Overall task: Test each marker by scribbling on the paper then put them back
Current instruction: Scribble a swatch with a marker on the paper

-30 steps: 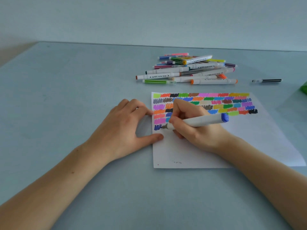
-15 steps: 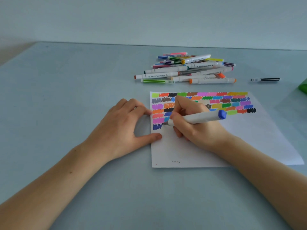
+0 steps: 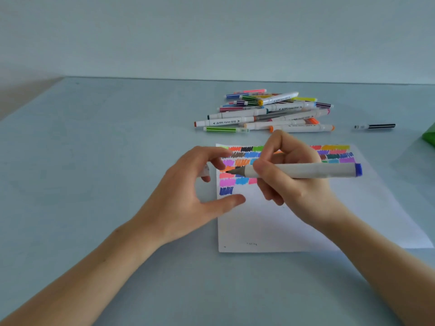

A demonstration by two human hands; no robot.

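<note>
Marker (image 3: 303, 171) in right hand (image 3: 292, 184)

Pale blue table (image 3: 98, 175); green object (image 3: 429, 135) at right edge; plain wall (image 3: 211, 31) behind.

Pale blue-grey tabletop (image 3: 94, 161) across the lower three quarters of the frame, smooth and matte. Plain, bare wall (image 3: 211, 36) of a similar pale tone along the top, meeting the tabletop's far edge in a straight line. Warmer beige strip (image 3: 21, 92) at the upper left, beyond the tabletop's left edge. Soft, even light, faint shadows only.
</note>
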